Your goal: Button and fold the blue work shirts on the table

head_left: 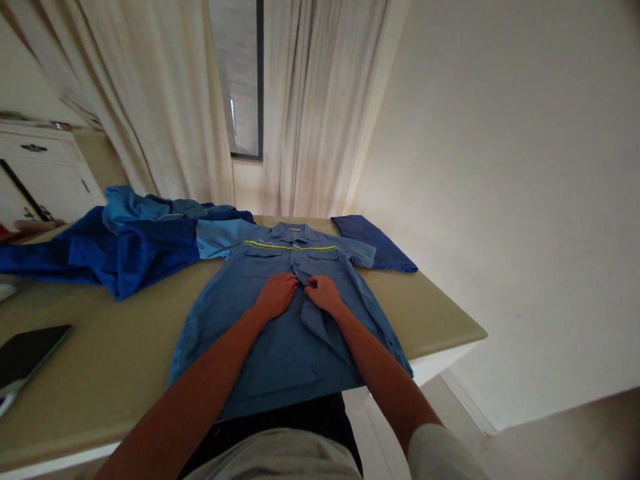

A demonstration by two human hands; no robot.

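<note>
A blue work shirt [280,333] with a yellow-green chest stripe lies front up on the beige table [115,360], collar away from me. My left hand [276,293] and my right hand [323,292] meet at the middle of the shirt's front. Both have their fingers curled, pinching the button placket just below the chest pockets. The fingertips are tucked into the fabric, so what exactly they grip is partly hidden.
A heap of darker blue garments [125,247] lies at the back left of the table. A folded dark blue piece [373,241] sits at the back right. A dark tablet [27,353] rests near the left edge. Curtains, a window and a white cabinet [40,167] stand behind.
</note>
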